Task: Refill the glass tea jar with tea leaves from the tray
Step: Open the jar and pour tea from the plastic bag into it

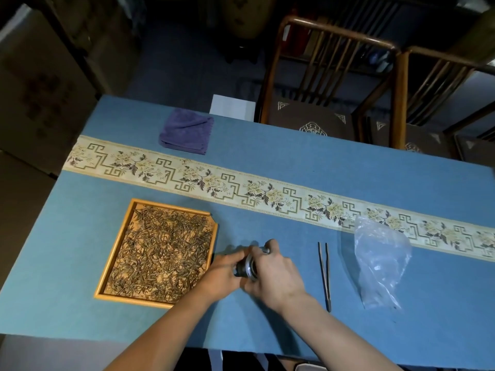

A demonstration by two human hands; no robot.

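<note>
My left hand (223,274) and right hand (273,274) grip the jar (247,266); tray (112,253) left, tweezers (324,274) and plastic bag (380,261) right, purple cloth (186,131) far.

Two bare forearms reach in from the near edge of the table (375,167), with no sleeves, cuffs or gloves on them as far as the view shows. The left hand (222,277) and the right hand (276,277) both carry no rings, and neither wrist bears a watch, band or bracelet. The nails are short and unpainted where they can be made out. Below the near edge of the table, between the forearms, dark clothing shows, too dim to tell what garment it is.
</note>
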